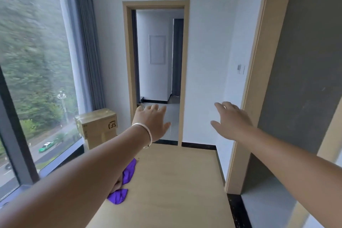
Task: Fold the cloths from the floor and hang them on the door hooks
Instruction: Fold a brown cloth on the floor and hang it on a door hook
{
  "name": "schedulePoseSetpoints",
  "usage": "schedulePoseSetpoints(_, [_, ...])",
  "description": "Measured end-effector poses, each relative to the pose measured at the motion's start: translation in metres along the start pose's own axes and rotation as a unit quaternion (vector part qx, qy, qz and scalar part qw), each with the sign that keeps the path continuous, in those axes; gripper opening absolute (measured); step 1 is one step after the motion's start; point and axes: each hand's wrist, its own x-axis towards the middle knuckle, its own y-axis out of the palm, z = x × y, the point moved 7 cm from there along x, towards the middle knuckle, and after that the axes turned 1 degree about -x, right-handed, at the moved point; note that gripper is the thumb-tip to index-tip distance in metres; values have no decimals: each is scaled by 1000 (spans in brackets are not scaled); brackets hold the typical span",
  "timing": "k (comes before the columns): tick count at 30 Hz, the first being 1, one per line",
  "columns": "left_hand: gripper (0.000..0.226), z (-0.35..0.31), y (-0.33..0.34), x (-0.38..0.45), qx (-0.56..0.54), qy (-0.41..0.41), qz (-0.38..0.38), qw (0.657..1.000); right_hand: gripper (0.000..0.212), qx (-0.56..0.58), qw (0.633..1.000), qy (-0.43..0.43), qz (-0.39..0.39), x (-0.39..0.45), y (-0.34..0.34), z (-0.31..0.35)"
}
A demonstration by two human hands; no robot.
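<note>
White-walled room, pale wooden tabletop (175,181) | left hand (150,121) and right hand (232,121) raised, fingers spread, holding nothing | crumpled purple cloth (122,185) on tabletop under left forearm | step: likely between cloths | next: grip cloth, fold; hooks unseen

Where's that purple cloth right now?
In the head view the purple cloth lies crumpled on the left edge of the pale wooden surface, partly hidden under the left forearm, nearer than the cardboard box by the window.
</note>
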Motion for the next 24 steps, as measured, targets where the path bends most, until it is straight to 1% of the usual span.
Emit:
schedulePoseSetpoints(5, [60, 28, 12, 69, -11, 16, -23, 1000, 62, -14, 1000, 22, -3, 64, 8, 0])
schedulePoseSetpoints(11, [60, 44, 48, 145, -26, 29, -19, 999, 61, -14, 999, 38, -13, 130, 26, 1])
schedulePoseSetpoints(17, [57, 30, 90, 202, -32, 57, -4, 998, 61, -20, 998, 53, 0, 173, 59, -21])
schedulePoseSetpoints(24, [55, -13, 130, 276, -31, 69, 16, 997, 63, -9, 998, 63, 11, 229, 101, -80])
